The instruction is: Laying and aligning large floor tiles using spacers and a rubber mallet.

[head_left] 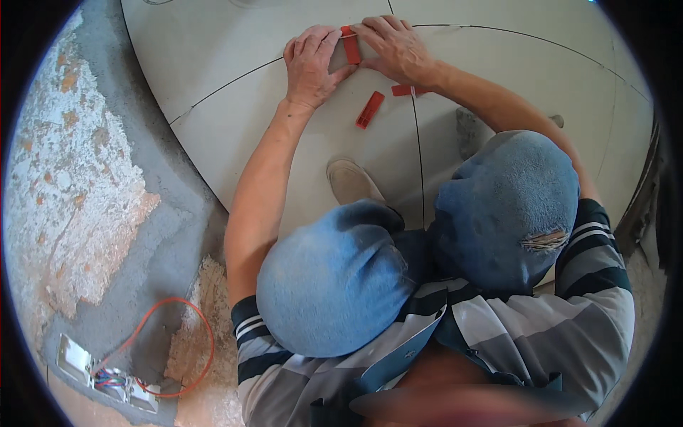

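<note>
A red tile-levelling wedge lies on the pale floor tiles across a joint, with a thin white clip over its far end. My left hand closes on it from the left, fingertips at the far end and thumb by the near end. From the right, my right hand grips the same wedge, its thumb near the lower end. Closer to me lies a loose red wedge, tilted on the tile. Another red wedge sits across the joint below my right wrist, with a white clip at it.
My knees and a shoe are close behind the work. A grey block-like object stands by my right knee. At left, a rough plastered wall borders the tiles, with an orange cable loop and an electrical box with bare wires.
</note>
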